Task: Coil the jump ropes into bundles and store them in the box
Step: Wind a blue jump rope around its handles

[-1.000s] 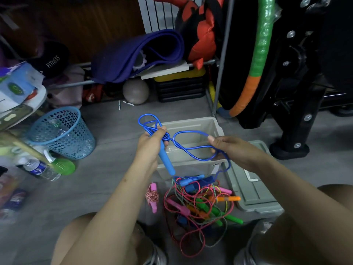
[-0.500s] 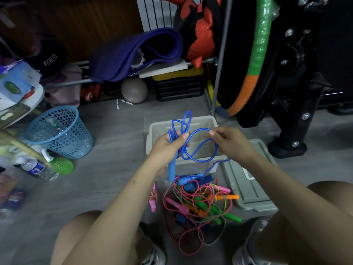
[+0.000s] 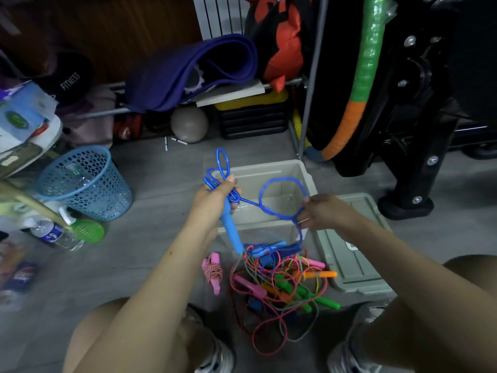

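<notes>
Blue rope [image 3: 279, 196] being coiled over the box [image 3: 305, 173]
Handle and coils are gripped by the left hand [image 3: 215, 195], a loop pinched by the right hand [image 3: 320, 212]; the trailing end could be snagged in the pile [image 3: 279, 281]

**Blue jump rope half coiled over open box**

Blue jump rope [image 3: 279, 200]: loops bunched w/ its handle at left, one wide loop at right. Grey box [image 3: 309, 179] open on floor behind. Tangled pile of coloured ropes [image 3: 279, 286] in front; pink bundle [image 3: 213, 271] beside it.
</notes>
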